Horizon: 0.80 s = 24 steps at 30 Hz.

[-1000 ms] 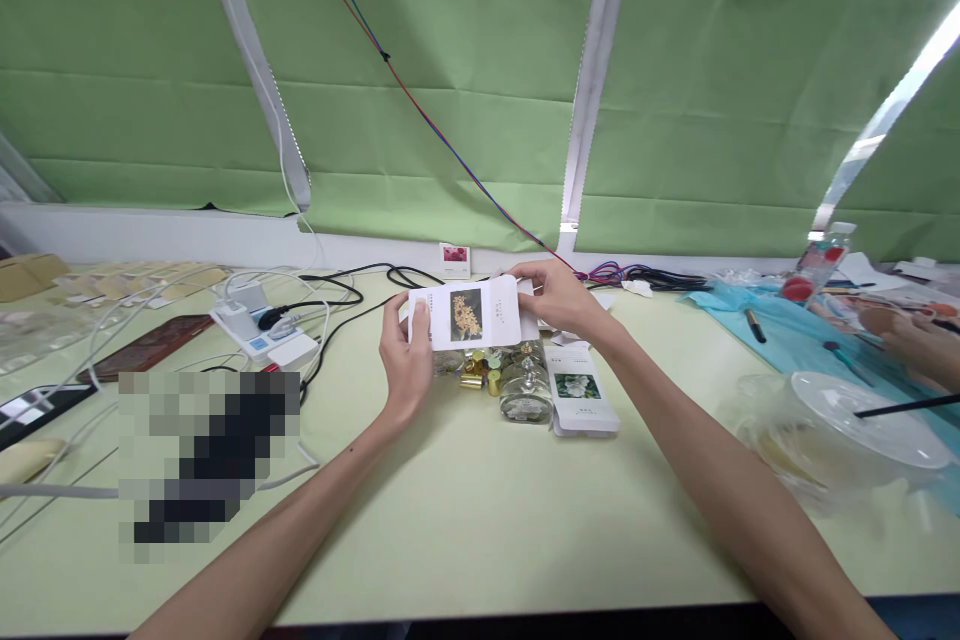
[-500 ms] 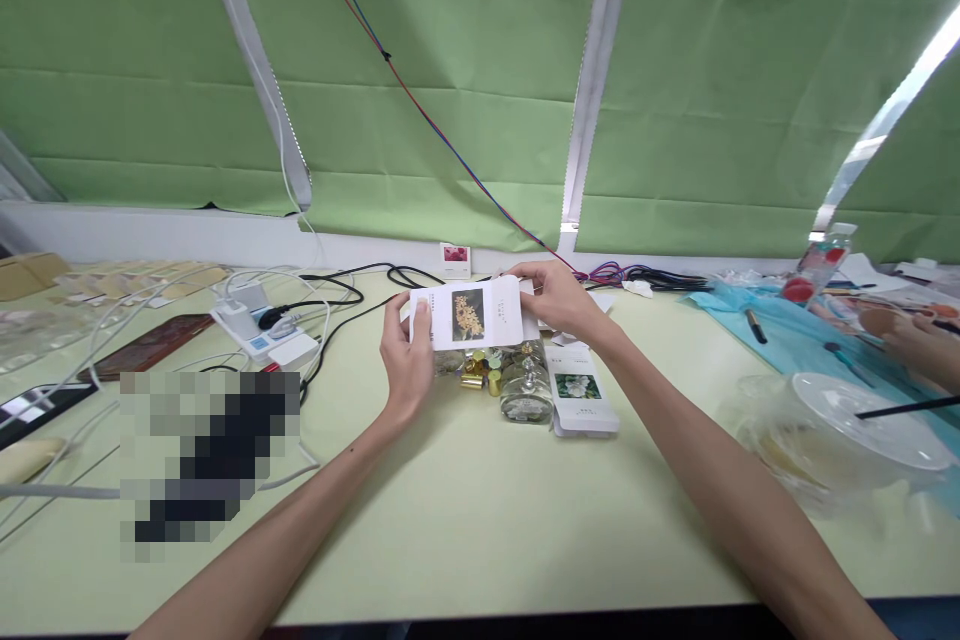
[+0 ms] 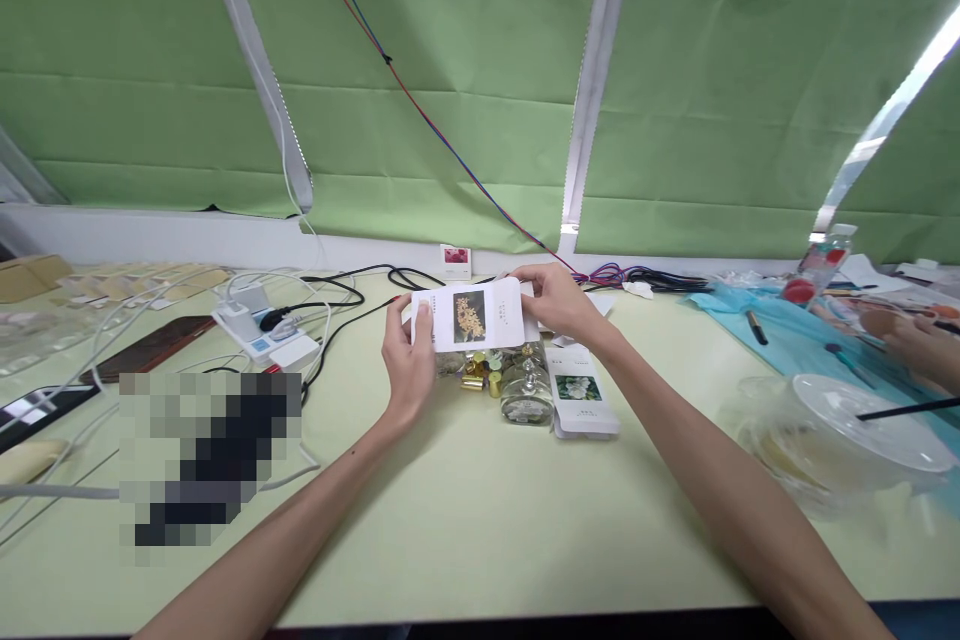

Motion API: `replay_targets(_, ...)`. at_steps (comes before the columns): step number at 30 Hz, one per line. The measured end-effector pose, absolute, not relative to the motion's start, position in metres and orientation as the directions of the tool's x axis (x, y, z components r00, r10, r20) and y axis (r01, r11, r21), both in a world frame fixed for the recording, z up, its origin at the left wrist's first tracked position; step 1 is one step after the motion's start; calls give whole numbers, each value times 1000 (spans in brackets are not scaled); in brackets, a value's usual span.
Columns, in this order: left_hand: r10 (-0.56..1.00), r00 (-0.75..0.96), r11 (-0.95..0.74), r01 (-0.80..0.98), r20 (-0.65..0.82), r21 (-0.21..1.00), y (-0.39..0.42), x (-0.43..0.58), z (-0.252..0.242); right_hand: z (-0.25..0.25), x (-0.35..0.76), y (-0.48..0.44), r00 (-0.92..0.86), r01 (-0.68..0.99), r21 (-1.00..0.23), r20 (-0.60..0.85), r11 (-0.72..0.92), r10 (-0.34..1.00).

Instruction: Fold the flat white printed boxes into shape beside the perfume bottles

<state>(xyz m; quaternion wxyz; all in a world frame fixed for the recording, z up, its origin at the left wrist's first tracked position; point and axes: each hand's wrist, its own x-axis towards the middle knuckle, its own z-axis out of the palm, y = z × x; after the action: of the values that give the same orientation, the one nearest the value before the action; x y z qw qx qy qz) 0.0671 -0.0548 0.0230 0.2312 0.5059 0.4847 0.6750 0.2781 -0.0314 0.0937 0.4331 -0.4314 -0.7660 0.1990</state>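
Observation:
A white paper box (image 3: 496, 318) with a picture of yellow flowers is held up sideways in front of me. My left hand (image 3: 407, 365) is closed round its left end, the thumb lying on the front face. At the right end, my right hand (image 3: 556, 300) grips the box by its flap side; its fingertips are partly hidden behind the cardboard. Just below are gold caps (image 3: 472, 382) and a clear glass bottle (image 3: 527, 406). Beside the bottle lies another white box (image 3: 585, 398) with a white-flower picture.
A power strip (image 3: 255, 340) with tangled cables and two phones (image 3: 154, 348) occupy the left. On the right stand a lidded plastic cup (image 3: 862, 420) with a black straw and a blue sheet (image 3: 720, 315). Another person's hand (image 3: 919, 350) works at the far right.
Almost nothing differs. Both hands and the box hold the same pose, with only a very slight shift of the view.

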Motion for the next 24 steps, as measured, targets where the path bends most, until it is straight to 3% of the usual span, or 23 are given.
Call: replay_targets(24, 811, -361, -446, 126, 460, 886, -57, 69, 23, 92, 280, -30, -277, 280, -853, 367, 440, 888)
